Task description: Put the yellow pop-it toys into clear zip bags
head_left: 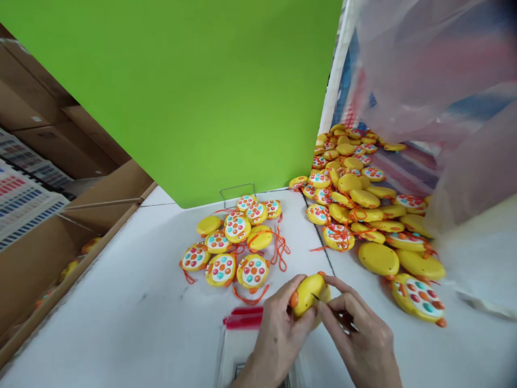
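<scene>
My left hand (278,334) is wrapped round a yellow duck-shaped toy (307,293), back side up, with an orange part at its left end. My right hand (363,339) pinches a thin dark tool (319,299) whose tip touches the toy's back. Both hands hover low over the white table (141,302), near its front edge. A small group of the same toys (236,242), most showing coloured buttons and orange cords, lies just beyond my hands.
A large heap of yellow toys (363,199) lies at the right, spilling from a clear plastic bag (444,108). A green board (202,91) stands behind the table. A cardboard box (60,253) sits at the left. A red-strip clear bag (244,319) lies by my left hand.
</scene>
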Available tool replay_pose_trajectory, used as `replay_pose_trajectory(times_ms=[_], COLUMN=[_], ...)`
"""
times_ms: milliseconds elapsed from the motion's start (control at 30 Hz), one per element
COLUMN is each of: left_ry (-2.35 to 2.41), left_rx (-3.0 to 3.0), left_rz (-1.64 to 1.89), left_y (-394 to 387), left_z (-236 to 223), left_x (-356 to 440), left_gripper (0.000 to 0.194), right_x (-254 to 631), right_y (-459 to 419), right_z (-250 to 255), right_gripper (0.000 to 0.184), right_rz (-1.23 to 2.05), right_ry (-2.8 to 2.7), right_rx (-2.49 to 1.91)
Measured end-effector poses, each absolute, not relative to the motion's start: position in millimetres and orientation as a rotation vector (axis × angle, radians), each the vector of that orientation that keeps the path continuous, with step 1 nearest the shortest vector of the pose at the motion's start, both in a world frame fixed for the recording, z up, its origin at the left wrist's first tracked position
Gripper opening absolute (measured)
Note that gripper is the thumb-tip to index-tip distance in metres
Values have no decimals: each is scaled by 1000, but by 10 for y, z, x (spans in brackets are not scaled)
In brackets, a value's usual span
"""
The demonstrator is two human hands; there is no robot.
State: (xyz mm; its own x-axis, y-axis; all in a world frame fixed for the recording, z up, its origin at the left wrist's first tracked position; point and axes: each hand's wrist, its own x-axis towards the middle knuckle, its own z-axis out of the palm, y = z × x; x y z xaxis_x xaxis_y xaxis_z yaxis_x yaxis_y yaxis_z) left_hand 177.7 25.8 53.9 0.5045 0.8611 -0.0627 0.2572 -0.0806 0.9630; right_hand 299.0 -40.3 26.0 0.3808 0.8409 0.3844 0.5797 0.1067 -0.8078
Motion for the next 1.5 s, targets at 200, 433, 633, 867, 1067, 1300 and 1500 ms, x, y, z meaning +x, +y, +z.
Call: replay_pose_trajectory(times_ms=[200,433,633,867,1067,1300,1500], left_ry=[991,949,984,1006,1001,999,1007], left_rx=[1615,1609,1624,1634,1600,1587,1609], left_rz=[666,676,672,685,673,660,671], left_y=[255,248,261,251,251,254,256], left_z=[536,535,549,538,562,617,601], left_x=[1758,1745,1747,1738,1737,1752,1751], left_gripper=[36,35,38,37,36,39,39], right_x=[3009,3022,3011,3013,3037,3060,3071], right_y=[-390,-394,-392,-372,-381,-396,-398], right_z=[259,271,282,296,265,306,311], right_gripper=[16,17,18,17,16,16,18], right_rz=[297,332,319,296,329,281,322], right_ry=[-1328,-1320,-1321,-1375,-1376,-1419,-1431], right_rx=[-1587,-1583,-1582,-1574,-1579,-1562,-1569])
